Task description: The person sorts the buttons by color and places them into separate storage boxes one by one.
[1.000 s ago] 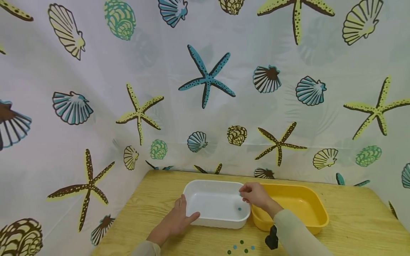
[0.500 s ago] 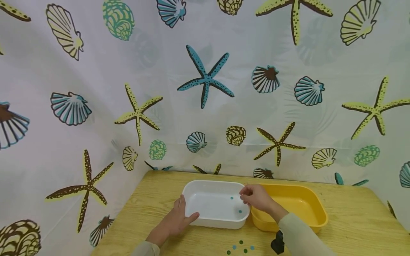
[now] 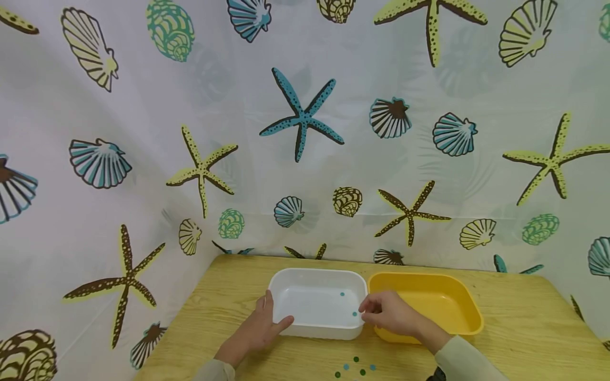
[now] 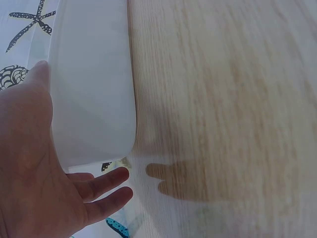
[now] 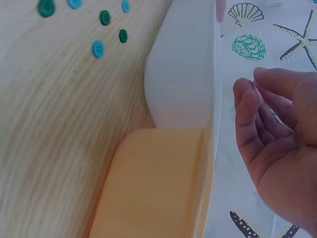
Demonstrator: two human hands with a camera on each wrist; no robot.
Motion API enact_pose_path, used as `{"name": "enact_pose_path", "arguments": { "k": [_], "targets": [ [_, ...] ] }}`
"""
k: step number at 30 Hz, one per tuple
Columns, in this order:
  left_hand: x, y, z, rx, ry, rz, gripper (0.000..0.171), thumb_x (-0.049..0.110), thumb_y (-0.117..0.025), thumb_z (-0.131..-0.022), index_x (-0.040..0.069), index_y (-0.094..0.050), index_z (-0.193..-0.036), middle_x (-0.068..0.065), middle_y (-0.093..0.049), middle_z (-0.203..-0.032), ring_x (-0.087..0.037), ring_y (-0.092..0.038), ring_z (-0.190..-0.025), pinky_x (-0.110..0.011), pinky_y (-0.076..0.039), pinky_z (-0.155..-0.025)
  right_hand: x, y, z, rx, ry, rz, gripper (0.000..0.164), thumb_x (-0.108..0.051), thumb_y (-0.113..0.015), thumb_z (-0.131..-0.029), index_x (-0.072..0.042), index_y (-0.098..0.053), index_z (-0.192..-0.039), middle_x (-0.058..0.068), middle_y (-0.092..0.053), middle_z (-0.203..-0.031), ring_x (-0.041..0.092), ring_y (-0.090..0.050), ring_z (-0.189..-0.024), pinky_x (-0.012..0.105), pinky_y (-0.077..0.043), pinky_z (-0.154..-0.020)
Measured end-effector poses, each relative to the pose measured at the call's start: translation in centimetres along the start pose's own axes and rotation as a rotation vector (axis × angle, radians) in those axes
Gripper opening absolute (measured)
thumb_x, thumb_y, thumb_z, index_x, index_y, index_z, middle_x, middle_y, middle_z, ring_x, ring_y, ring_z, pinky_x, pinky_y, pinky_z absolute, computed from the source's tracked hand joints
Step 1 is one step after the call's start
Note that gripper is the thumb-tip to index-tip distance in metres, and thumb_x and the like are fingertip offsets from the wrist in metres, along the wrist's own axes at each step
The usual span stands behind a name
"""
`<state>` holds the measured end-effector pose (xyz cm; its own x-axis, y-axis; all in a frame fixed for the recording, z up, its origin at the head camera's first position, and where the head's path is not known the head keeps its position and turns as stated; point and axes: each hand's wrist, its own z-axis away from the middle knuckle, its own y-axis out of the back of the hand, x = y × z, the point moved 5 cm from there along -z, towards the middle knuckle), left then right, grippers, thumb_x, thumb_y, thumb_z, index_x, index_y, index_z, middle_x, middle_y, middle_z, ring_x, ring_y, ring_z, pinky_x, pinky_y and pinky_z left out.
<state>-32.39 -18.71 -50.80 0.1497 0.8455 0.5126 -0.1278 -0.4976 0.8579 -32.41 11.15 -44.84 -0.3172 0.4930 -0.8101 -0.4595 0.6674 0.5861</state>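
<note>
A white tub with two small blue buttons lying in its right part, one button farther back and another button nearer, stands on the table. My left hand rests at its front left corner; the left wrist view shows the thumb along the rim of the tub and the other fingers extended beside the end wall. Above the seam between the white tub and a yellow tub hovers my right hand. In the right wrist view its fingers are curled, tips close together, with no button visible between them.
Several loose green and blue buttons lie on the wooden table in front of the tubs, among them a green button and a blue button. A shell-patterned curtain encloses the table's back and left side.
The blue button at my right fingertips dropped into the white tub, where one lay before. My right hand then moved toward the front. My left hand stayed at the tub's corner.
</note>
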Motion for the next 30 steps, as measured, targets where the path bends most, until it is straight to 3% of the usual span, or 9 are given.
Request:
{"name": "enact_pose_path", "arguments": {
  "k": [8, 15, 24, 30],
  "targets": [
    [0.0, 0.0, 0.2, -0.006, 0.007, 0.003, 0.102, 0.06, -0.047, -0.091, -0.015, -0.004, -0.144, -0.035, -0.019, -0.144, -0.043, -0.046, -0.119, -0.051, -0.039, -0.095, 0.6, -1.1, 2.0, -0.063, 0.036, -0.005, 0.008, -0.01, -0.065, -0.089, -0.003, -0.068, -0.093, 0.008, -0.065, -0.082, 0.011, -0.055, -0.067, 0.021, -0.047, -0.057],
    [-0.1, -0.1, 0.2, -0.016, 0.007, 0.003, 0.103, 0.061, -0.047, -0.091, -0.015, -0.004, -0.144, -0.035, -0.018, -0.144, -0.044, -0.044, -0.12, -0.052, -0.038, -0.096, 1.6, -2.3, 3.5, -0.13, 0.009, -0.04, 0.009, -0.009, -0.065, -0.089, -0.002, -0.069, -0.091, 0.008, -0.065, -0.076, 0.009, -0.055, -0.06, 0.021, -0.048, -0.053],
    [-0.1, -0.1, 0.1, -0.011, 0.005, 0.013, 0.102, 0.06, -0.048, -0.091, -0.015, -0.003, -0.144, -0.035, -0.017, -0.145, -0.044, -0.041, -0.123, -0.052, -0.037, -0.097, 2.8, -3.7, 4.6, -0.149, 0.064, 0.05, 0.004, -0.011, -0.067, -0.087, -0.009, -0.071, -0.088, -0.007, -0.062, -0.071, 0.003, -0.053, -0.058, 0.021, -0.047, -0.054],
    [-0.1, -0.2, 0.0, -0.017, 0.009, 0.015, 0.104, 0.063, -0.047, -0.09, -0.014, -0.003, -0.145, -0.035, -0.016, -0.145, -0.044, -0.039, -0.124, -0.053, -0.036, -0.098, 4.1, -4.4, 4.7, -0.181, -0.011, 0.03, 0.007, -0.011, -0.067, -0.087, -0.012, -0.071, -0.093, -0.008, -0.06, -0.076, 0.006, -0.053, -0.065, 0.023, -0.046, -0.059]
  ]
}}
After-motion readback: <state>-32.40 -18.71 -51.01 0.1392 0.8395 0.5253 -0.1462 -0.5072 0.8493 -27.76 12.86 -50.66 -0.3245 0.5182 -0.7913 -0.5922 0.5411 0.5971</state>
